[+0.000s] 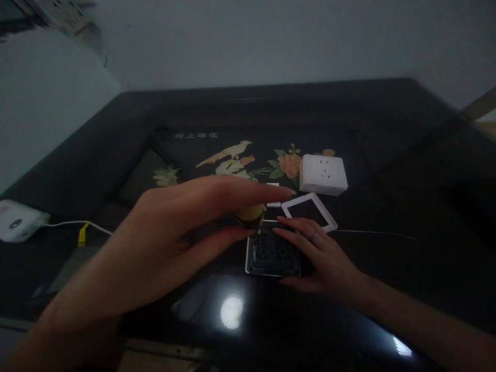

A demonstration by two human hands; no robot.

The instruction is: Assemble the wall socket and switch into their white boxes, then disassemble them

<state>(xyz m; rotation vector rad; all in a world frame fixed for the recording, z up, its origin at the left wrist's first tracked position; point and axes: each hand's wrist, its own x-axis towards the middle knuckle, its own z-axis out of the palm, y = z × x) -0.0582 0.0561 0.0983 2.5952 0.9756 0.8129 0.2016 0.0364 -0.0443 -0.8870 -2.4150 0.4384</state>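
Observation:
My left hand (194,212) is closed around a screwdriver (251,213) with a yellow and black handle. Most of the handle is hidden by the fingers, and its tip points down at the left part of a wall socket panel (273,261). The panel lies with its black back up, and a white edge shows around it. With the thumb at the near edge and fingers over the far right part, my right hand (323,253) grips the panel. Just beyond that hand lies a loose white square frame (325,212).
A white socket on its box (323,174) stands at the back right. Partly behind my left hand is a small white piece (273,204). A white device (19,221) with a cable (73,223) sits at far left. The glossy black table (387,155) reflects light.

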